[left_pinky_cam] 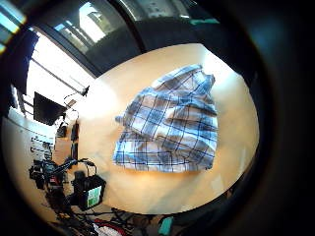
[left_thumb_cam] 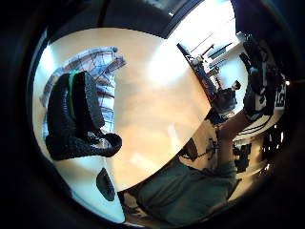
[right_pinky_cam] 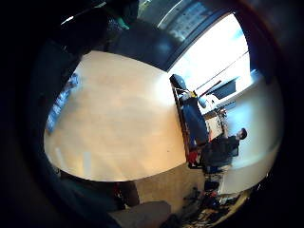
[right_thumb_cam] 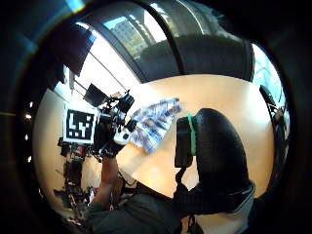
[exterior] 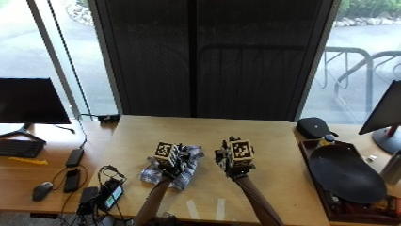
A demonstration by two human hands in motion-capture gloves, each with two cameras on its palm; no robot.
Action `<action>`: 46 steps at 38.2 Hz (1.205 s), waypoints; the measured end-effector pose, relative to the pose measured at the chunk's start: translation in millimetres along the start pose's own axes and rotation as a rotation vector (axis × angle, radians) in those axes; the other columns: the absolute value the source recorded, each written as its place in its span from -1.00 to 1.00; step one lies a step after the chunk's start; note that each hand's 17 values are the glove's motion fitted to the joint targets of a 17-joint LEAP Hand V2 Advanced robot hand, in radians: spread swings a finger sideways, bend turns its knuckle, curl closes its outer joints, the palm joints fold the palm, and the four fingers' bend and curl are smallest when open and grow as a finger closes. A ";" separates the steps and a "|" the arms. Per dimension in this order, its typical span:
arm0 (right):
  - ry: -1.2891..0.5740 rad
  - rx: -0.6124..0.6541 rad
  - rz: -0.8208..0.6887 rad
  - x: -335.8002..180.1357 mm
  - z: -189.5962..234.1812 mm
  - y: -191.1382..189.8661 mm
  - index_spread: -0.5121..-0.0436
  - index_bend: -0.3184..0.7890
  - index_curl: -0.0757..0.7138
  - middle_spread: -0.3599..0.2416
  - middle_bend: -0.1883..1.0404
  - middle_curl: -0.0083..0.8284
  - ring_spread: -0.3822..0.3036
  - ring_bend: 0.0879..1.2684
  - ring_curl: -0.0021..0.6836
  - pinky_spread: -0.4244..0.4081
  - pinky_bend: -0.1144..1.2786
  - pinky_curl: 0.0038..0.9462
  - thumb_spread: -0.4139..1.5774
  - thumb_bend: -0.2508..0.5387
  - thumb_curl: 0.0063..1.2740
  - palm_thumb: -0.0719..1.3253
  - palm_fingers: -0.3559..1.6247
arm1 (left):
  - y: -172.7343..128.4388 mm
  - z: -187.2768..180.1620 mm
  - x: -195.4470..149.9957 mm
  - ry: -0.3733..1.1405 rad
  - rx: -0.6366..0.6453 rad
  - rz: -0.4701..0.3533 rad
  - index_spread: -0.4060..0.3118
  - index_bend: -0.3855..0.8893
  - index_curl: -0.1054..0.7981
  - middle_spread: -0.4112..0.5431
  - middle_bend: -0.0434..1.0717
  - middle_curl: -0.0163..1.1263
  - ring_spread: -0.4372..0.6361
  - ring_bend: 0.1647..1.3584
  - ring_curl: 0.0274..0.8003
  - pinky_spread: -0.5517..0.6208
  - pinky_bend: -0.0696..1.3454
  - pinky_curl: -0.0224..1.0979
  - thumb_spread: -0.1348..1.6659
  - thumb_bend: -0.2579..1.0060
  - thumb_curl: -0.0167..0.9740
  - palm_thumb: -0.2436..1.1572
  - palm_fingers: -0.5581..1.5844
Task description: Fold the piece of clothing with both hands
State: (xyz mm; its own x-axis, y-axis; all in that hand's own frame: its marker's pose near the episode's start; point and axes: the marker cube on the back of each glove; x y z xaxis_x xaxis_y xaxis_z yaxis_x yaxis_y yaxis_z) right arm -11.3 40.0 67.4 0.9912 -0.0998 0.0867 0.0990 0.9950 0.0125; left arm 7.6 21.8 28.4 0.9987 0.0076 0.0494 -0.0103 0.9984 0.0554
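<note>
Outside view: the plaid shirt lies crumpled left of centre on the surface, with the left hand above it and the right hand beside it at centre, neither touching it. I cannot tell whether either hand's fingers are spread or curled. Folding looks unstarted; the next move calls for both hands to pinch an edge, and no container shows.

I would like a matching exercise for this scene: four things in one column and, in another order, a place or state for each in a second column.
1. plaid garment
2. left hand
3. right hand
4. wooden table

a. over bare tabletop, beside the cloth
b. carries everything
c. lies crumpled on the tabletop
d. over the cloth

Pairs: 1-c, 2-d, 3-a, 4-b
</note>
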 end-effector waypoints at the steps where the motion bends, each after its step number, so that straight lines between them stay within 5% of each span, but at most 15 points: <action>1: -0.007 -0.004 -0.002 1.1 -7.0 1.8 -0.31 -0.10 -0.15 0.29 -0.45 -0.66 0.55 -0.54 -0.39 0.69 0.11 -0.37 0.70 0.23 -0.62 -0.28 -0.38 | 2.4 -0.3 4.6 0.028 -0.015 0.004 -0.17 -0.15 -0.24 -0.07 -0.57 -0.47 0.32 -0.51 -0.48 0.49 -0.27 -0.56 0.67 -0.12 -0.50 -0.12 -0.12; 11: -0.058 -0.031 -0.059 -16.9 6.9 26.7 -0.33 -0.11 -0.07 0.28 -0.45 -0.60 0.54 -0.53 -0.32 0.70 0.12 -0.33 0.74 0.11 -0.57 -0.27 -0.39 | 2.2 42.3 -31.7 -0.009 -0.048 -0.114 -0.18 -0.15 -0.16 -0.07 -0.58 -0.41 0.33 -0.50 -0.42 0.50 -0.28 -0.51 0.72 -0.17 -0.43 -0.14 -0.13; 15: -0.092 -0.048 -0.079 -24.6 28.9 35.7 -0.33 -0.12 -0.05 0.28 -0.45 -0.58 0.54 -0.53 -0.30 0.69 0.13 -0.32 0.75 0.07 -0.55 -0.26 -0.39 | 33.5 83.4 -43.8 -0.045 -0.378 -0.219 -0.19 -0.20 -0.15 -0.07 -0.61 -0.40 0.33 -0.48 -0.40 0.53 -0.28 -0.50 0.63 -0.44 -0.56 -0.52 -0.18; 19: -0.122 -0.063 -0.098 -31.1 44.7 36.5 -0.33 -0.12 -0.04 0.28 -0.45 -0.56 0.54 -0.53 -0.29 0.69 0.14 -0.31 0.76 0.03 -0.53 -0.26 -0.39 | 43.5 97.2 -45.8 0.035 -0.578 -0.258 -0.24 -0.23 -0.16 -0.02 -0.67 -0.38 0.41 -0.50 -0.32 0.64 -0.29 -0.46 0.54 -0.64 -0.63 -0.76 -0.55; 27: 0.007 0.075 -0.068 -22.3 61.9 12.5 -0.34 -0.12 -0.01 0.28 -0.45 -0.53 0.53 -0.52 -0.25 0.68 0.14 -0.29 0.77 -0.04 -0.51 -0.24 -0.39 | 35.7 102.1 -44.5 0.065 -0.406 -0.214 -0.27 -0.11 -0.12 -0.05 -0.56 -0.40 0.42 -0.49 -0.40 0.73 -0.39 -0.53 0.47 -0.66 -0.63 -0.73 -0.44; 36: 0.034 -0.031 -0.071 -51.6 129.1 13.6 -0.33 -0.13 0.00 0.25 -0.42 -0.48 0.53 -0.52 -0.23 0.68 0.11 -0.29 0.78 -0.09 -0.48 -0.19 -0.36 | 34.6 97.6 -42.0 0.043 -0.354 -0.202 -0.26 -0.08 -0.03 -0.07 -0.57 -0.37 0.41 -0.48 -0.38 0.76 -0.45 -0.54 0.47 -0.62 -0.59 -0.66 -0.35; 39: 0.085 0.041 -0.087 -54.9 146.4 -2.1 -0.33 -0.12 0.01 0.23 -0.44 -0.47 0.50 -0.51 -0.21 0.67 0.11 -0.29 0.79 -0.11 -0.47 -0.18 -0.34 | 31.2 98.3 -42.6 0.048 -0.314 -0.187 -0.25 -0.10 0.00 -0.07 -0.57 -0.36 0.39 -0.47 -0.37 0.75 -0.46 -0.54 0.50 -0.60 -0.57 -0.62 -0.31; 46: 0.104 0.001 -0.089 -50.6 157.0 -5.3 -0.31 -0.11 0.03 0.19 -0.44 -0.45 0.39 -0.48 -0.18 0.66 0.09 -0.29 0.79 -0.14 -0.46 -0.14 -0.29 | 15.8 101.1 -55.9 -0.031 -0.163 -0.152 -0.22 -0.13 0.02 -0.08 -0.58 -0.34 0.35 -0.46 -0.35 0.73 -0.45 -0.52 0.54 -0.59 -0.53 -0.55 -0.27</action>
State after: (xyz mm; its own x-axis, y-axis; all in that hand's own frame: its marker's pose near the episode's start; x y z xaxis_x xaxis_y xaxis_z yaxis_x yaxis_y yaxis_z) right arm -75.7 39.2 219.4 0.9822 -0.1870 -0.0189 0.1873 0.9822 0.0168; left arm -53.4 31.5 127.4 0.9861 -0.1432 0.0836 0.1511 0.9838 -0.0969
